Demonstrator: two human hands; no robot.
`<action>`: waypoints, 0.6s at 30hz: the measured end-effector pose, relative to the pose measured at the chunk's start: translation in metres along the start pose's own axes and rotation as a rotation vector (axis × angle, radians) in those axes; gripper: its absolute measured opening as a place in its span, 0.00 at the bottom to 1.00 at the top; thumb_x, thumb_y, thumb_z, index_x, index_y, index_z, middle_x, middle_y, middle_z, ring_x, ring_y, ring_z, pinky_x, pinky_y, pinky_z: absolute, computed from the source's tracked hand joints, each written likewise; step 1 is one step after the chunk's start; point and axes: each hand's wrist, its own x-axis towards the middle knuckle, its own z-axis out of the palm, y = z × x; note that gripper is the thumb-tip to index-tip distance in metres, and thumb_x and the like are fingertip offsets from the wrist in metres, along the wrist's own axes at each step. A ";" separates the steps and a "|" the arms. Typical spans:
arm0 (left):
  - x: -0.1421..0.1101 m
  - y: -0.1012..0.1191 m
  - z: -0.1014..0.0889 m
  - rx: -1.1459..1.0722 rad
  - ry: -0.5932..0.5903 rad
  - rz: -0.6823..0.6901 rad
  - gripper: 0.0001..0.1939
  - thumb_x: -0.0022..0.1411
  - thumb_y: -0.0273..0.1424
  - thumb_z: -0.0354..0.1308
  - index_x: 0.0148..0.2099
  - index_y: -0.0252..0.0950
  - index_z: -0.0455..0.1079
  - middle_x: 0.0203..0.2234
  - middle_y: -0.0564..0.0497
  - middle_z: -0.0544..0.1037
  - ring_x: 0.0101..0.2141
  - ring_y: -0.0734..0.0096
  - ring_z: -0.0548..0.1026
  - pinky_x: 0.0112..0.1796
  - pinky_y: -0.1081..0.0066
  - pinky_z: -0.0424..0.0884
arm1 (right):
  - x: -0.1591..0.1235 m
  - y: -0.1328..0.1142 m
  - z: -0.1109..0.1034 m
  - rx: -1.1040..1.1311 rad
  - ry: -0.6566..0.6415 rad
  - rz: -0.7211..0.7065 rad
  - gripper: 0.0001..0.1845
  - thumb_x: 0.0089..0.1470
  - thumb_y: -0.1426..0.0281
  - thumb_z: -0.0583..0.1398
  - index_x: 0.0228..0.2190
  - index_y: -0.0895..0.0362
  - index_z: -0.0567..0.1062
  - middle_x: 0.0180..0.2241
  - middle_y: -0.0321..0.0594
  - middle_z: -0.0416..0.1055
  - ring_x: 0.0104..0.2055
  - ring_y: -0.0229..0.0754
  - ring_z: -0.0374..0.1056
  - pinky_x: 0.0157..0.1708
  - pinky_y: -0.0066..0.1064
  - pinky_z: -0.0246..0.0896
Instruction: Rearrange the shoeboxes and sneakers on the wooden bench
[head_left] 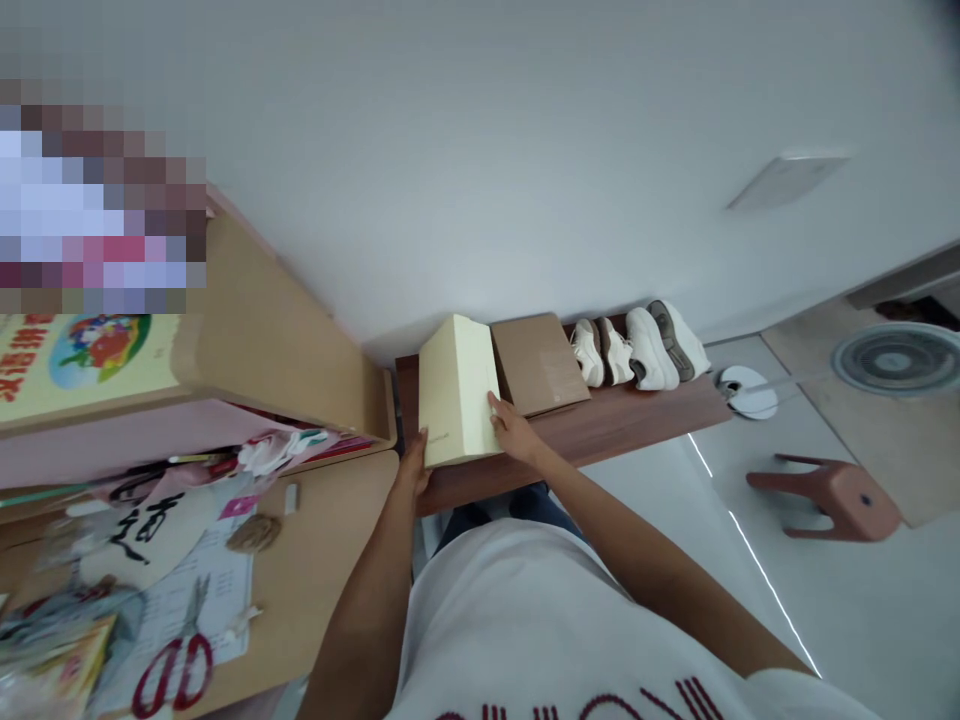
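A pale yellow box (457,385) stands on a low dark wooden ledge (600,425) against the white wall. My left hand (415,465) grips its lower left corner. My right hand (512,428) holds its right edge, fingers pressed to the side. A brown cardboard box (538,362) leans right beside the yellow one, touching or nearly touching it.
Two pairs of white sneakers (637,350) line the ledge to the right. A wooden desk (330,540) at left carries red-handled scissors (176,665), papers and clutter under a shelf. A brown plastic stool (829,497) and a fan (896,360) stand on the floor at right.
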 end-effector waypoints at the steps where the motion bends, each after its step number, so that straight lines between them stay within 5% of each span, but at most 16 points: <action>1: -0.004 0.002 0.000 -0.024 -0.005 0.022 0.24 0.63 0.43 0.61 0.54 0.32 0.72 0.44 0.40 0.81 0.42 0.60 0.80 0.39 0.67 0.78 | 0.000 0.000 -0.001 0.016 0.009 0.008 0.35 0.64 0.51 0.49 0.65 0.56 0.60 0.66 0.47 0.56 0.70 0.50 0.49 0.68 0.47 0.44; 7: -0.032 0.007 -0.004 -0.060 0.102 0.192 0.23 0.58 0.39 0.67 0.54 0.37 0.72 0.43 0.44 0.82 0.41 0.63 0.81 0.41 0.66 0.78 | 0.002 -0.020 -0.006 0.087 0.016 0.169 0.37 0.62 0.46 0.49 0.61 0.58 0.67 0.65 0.49 0.60 0.70 0.50 0.49 0.69 0.46 0.41; 10: -0.038 0.007 -0.002 -0.066 0.168 0.304 0.25 0.56 0.38 0.69 0.54 0.38 0.73 0.45 0.45 0.82 0.44 0.63 0.80 0.47 0.64 0.77 | 0.005 -0.030 -0.007 0.158 -0.076 0.168 0.35 0.60 0.46 0.54 0.58 0.56 0.70 0.62 0.47 0.65 0.66 0.50 0.57 0.67 0.45 0.48; 13: -0.037 0.010 0.001 -0.042 0.218 0.380 0.26 0.54 0.37 0.70 0.55 0.38 0.73 0.47 0.46 0.81 0.49 0.63 0.78 0.53 0.62 0.73 | 0.007 -0.030 -0.005 0.222 -0.163 0.153 0.31 0.54 0.52 0.64 0.56 0.54 0.72 0.56 0.44 0.73 0.59 0.48 0.67 0.62 0.43 0.59; 18: -0.032 0.014 0.003 0.028 0.239 0.426 0.31 0.53 0.37 0.71 0.58 0.38 0.71 0.51 0.43 0.79 0.53 0.59 0.76 0.55 0.58 0.70 | 0.009 -0.014 0.006 0.246 -0.120 0.286 0.32 0.50 0.62 0.69 0.56 0.54 0.72 0.51 0.45 0.76 0.55 0.49 0.70 0.58 0.45 0.64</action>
